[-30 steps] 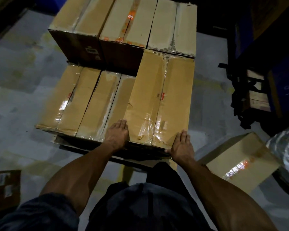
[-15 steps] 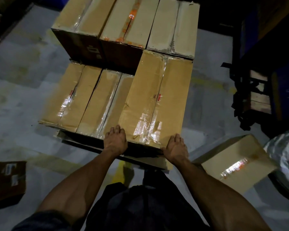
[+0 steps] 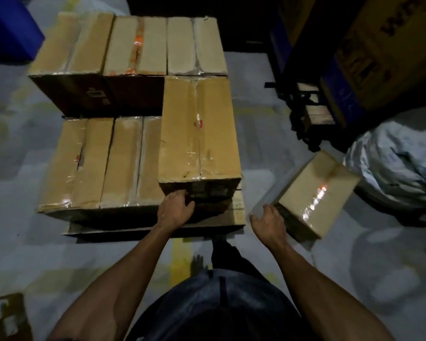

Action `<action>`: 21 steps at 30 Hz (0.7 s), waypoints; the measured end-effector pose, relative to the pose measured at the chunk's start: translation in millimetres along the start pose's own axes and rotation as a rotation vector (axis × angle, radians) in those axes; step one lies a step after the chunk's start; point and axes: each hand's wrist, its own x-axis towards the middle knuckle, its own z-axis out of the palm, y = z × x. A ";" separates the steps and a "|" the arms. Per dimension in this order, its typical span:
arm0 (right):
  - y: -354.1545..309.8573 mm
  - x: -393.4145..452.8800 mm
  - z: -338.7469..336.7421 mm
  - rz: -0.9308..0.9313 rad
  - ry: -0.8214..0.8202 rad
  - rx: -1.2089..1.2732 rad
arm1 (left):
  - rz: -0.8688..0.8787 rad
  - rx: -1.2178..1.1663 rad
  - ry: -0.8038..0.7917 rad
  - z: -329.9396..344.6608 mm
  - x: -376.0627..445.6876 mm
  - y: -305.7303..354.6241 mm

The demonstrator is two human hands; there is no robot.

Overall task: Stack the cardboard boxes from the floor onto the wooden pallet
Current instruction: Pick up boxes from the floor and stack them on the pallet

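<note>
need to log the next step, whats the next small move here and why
Probably bring the right hand onto the tilted box on the floor: it hovers open by that box's near corner, while the left hand rests at the front of the raised box on the pallet.

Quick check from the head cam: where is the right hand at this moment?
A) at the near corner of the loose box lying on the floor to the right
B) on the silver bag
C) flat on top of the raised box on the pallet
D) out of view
A: the right hand is at the near corner of the loose box on the floor, off the pallet.
</note>
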 end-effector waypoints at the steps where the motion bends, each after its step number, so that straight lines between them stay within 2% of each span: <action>1: 12.0 -13.1 1.9 0.029 0.004 0.021 | 0.021 0.000 -0.012 4.6 -7.1 3.1; 5: 59.1 -60.4 -0.5 0.148 0.078 0.122 | 0.056 -0.022 -0.092 25.5 -29.3 21.5; 11: 126.0 -84.9 -25.1 0.272 0.164 0.221 | 0.068 0.014 -0.159 65.2 -39.2 73.9; 21: 267.1 -68.4 -107.2 0.372 0.211 0.377 | 0.118 0.089 -0.274 182.5 -44.1 229.5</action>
